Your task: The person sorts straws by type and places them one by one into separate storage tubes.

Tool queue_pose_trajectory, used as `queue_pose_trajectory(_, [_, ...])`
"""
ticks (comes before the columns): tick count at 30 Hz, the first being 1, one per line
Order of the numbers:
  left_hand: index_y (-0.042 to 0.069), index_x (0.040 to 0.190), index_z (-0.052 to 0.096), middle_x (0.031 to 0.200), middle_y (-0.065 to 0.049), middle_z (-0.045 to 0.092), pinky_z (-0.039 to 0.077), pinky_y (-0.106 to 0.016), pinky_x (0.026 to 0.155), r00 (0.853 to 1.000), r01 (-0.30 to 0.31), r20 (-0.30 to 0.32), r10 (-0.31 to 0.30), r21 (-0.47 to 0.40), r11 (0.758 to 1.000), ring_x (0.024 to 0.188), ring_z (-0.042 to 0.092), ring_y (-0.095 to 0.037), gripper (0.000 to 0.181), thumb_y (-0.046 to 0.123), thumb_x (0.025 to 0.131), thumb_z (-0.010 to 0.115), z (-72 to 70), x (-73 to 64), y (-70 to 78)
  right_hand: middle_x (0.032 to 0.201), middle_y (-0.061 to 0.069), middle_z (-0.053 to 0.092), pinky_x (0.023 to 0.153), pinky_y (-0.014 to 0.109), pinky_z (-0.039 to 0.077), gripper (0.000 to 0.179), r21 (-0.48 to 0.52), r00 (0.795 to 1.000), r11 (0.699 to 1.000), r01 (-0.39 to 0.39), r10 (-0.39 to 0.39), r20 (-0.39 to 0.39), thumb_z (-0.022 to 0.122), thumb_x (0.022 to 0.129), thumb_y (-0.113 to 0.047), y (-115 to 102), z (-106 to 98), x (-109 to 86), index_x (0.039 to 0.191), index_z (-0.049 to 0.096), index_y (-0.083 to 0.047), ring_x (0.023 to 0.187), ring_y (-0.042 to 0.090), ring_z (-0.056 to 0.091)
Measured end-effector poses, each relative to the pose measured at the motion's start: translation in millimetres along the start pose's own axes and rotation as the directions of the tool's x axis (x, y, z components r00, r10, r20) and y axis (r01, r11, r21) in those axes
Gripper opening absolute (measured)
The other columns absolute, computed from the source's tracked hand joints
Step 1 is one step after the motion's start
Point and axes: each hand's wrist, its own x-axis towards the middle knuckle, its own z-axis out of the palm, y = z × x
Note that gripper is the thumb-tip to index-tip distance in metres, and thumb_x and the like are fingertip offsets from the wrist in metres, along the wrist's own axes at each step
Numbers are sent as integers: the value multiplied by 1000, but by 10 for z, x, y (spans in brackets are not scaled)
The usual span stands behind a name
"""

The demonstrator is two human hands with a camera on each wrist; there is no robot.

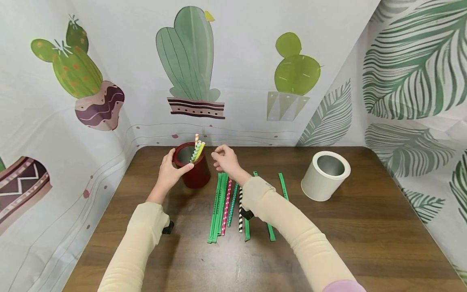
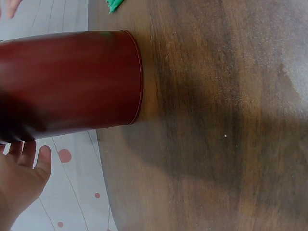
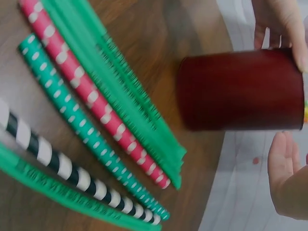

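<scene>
A dark red canister (image 1: pixel 197 174) stands upright at the back left of the table. Several paper straws (image 1: pixel 197 151) lean inside it, with yellow, green and orange-striped ends above the rim. My left hand (image 1: pixel 170 172) holds the canister by its left side, thumb at the near rim and fingers around the far left. Just right of the straw tops is my right hand (image 1: pixel 227 161), its fingers loosely bent with nothing visible in them. In the right wrist view, a pink dotted straw (image 3: pixel 92 98), a teal dotted straw (image 3: pixel 79 120) and a black-and-white striped straw (image 3: pixel 60 166) lie on the table.
Several green-wrapped straws (image 1: pixel 216 207) lie beside the pink one, and another green-wrapped straw (image 1: pixel 283 186) lies further right, partly under my right forearm. A white canister (image 1: pixel 319 184) stands at the back right of the wooden table (image 1: pixel 365 227). A printed cloth (image 1: pixel 248 73) hangs behind.
</scene>
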Motion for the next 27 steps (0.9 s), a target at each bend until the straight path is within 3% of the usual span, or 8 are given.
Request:
queue_pose_trajectory(4, [9,141,18,142,-16,24,28,-50,101,1000,-3,-2,3,0,1000,129,26,-32,96,48,69,69,-4,5,-11,81,5,55,62,38,52,16,7,998,998,-61,61,35,55,87,-17,91,-112,-1,99,52,-7,61,18,58])
queue_pose_trajectory(12, [9,141,18,142,-15,24,28,-50,101,1000,-5,-1,5,0,1000,129,26,-32,97,49,69,69,-2,-1,-14,91,12,53,74,46,49,27,-2,976,980,-200,199,92,54,88,-12,93,-295,-125,110,47,1,64,19,54])
queue_pose_trajectory(15, [9,141,18,142,-15,24,28,-50,100,1000,-3,2,3,1,1000,129,26,-32,97,49,69,68,1,0,-11,87,11,54,69,42,51,26,-21,978,982,-186,187,88,54,87,-12,206,-342,-126,108,47,1,61,19,54])
queue_pose_trajectory(19, [10,141,17,142,-15,24,29,-50,100,1000,3,6,-3,1,1000,129,26,-32,97,50,69,68,5,1,-8,82,7,54,69,43,51,25,-28,975,978,-206,207,78,55,87,-12,370,-412,-110,106,48,1,75,31,58])
queue_pose_trajectory(24, [10,141,18,142,-15,24,28,-49,101,1000,0,2,0,-3,1000,129,26,-31,97,49,69,68,3,-2,2,94,14,55,78,49,47,25,-68,963,965,-253,258,78,54,87,-11,495,-491,-146,108,48,1,88,39,56])
queue_pose_trajectory(27, [10,142,17,142,-15,24,29,-49,101,1000,-1,7,1,-8,1000,129,26,-31,97,50,69,68,2,0,-1,99,16,54,76,46,49,27,-94,960,961,-260,267,79,53,87,-11,569,-527,-165,110,47,2,86,36,56])
